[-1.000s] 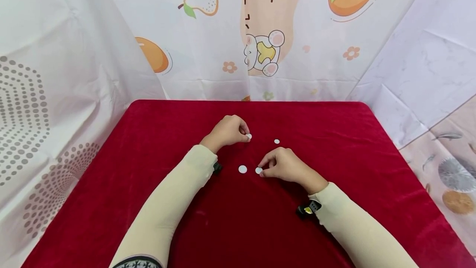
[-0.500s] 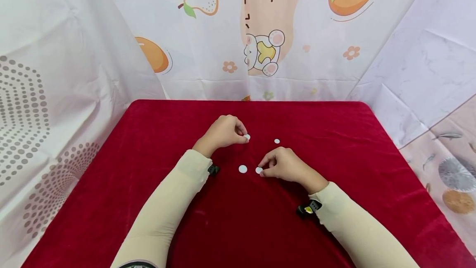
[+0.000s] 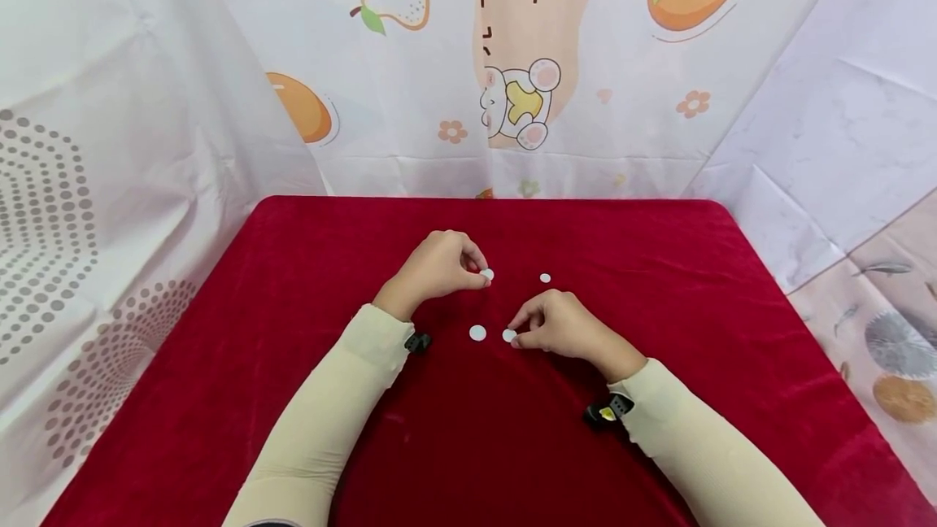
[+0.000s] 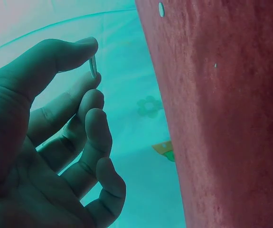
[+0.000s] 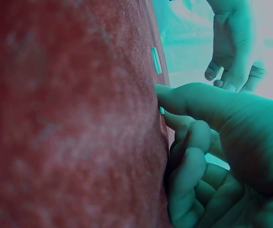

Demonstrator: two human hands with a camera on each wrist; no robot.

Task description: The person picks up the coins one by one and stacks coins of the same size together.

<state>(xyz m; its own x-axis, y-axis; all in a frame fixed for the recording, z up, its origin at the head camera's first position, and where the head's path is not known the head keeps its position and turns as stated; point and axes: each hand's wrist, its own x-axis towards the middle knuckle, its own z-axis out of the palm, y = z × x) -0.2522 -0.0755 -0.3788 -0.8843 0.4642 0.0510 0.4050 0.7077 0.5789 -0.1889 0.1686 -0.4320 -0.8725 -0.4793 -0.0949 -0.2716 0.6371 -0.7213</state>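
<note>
Raised white disc [image 3: 488,275]: it is up off the red velvet cloth [image 3: 410,429], at the fingertips of the left hand [image 3: 433,265].
Left hand: narrow at the tips; thumb and first finger pinch the raised disc by its rim, the other fingers bent loosely. In the left wrist view I see the disc edge-on, with a gap between it and the cloth.
Low white disc [image 3: 508,336]: it is down at the cloth, at the fingertips of the right hand [image 3: 560,325]. I cannot tell if it lies fully flat.
Right hand: narrow too; thumb and first finger pinch the low disc, and the other fingers curl in close to the cloth.
Near loose disc [image 3: 477,333]: flat on the cloth, just beside the low one, with no hand on it.
Far loose disc [image 3: 545,278]: flat on the cloth, past the right hand.
Pinch: I think a soft squeeze is best, since a thin rim could slip or flip.
Raised side: I would want it low and level before any letting go, so it does not roll.
Low side: I would spread the tips gently, so the cloth does not bunch and tug the near loose disc.
</note>
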